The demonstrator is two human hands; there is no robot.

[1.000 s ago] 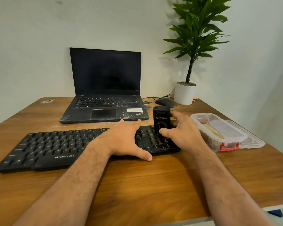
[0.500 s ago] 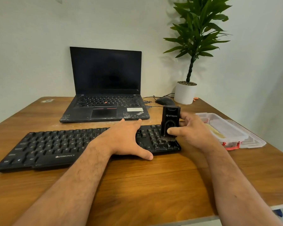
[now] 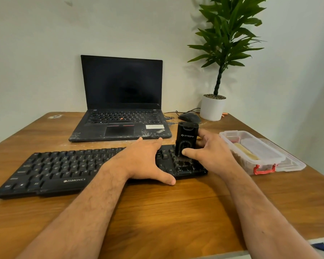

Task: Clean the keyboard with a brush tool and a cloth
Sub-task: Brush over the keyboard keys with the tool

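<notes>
A black keyboard (image 3: 60, 170) lies across the wooden table (image 3: 166, 217) in front of me. My left hand (image 3: 144, 159) rests flat on its right-centre keys, fingers straight, thumb stretched toward the front edge. My right hand (image 3: 211, 154) grips a black upright brush tool (image 3: 187, 139) between thumb and fingers. The tool's bristles touch the keys at the keyboard's right end. No cloth is in view.
An open black laptop (image 3: 120, 126) stands behind the keyboard. A mouse (image 3: 189, 116) with its cable and a potted plant (image 3: 213, 107) sit at the back right. A clear plastic box (image 3: 251, 152) with red clasps lies right of the keyboard, its lid beside it.
My right hand swept the brush tool right to the keyboard's end, then back left onto the keys. My left hand stayed in place.
</notes>
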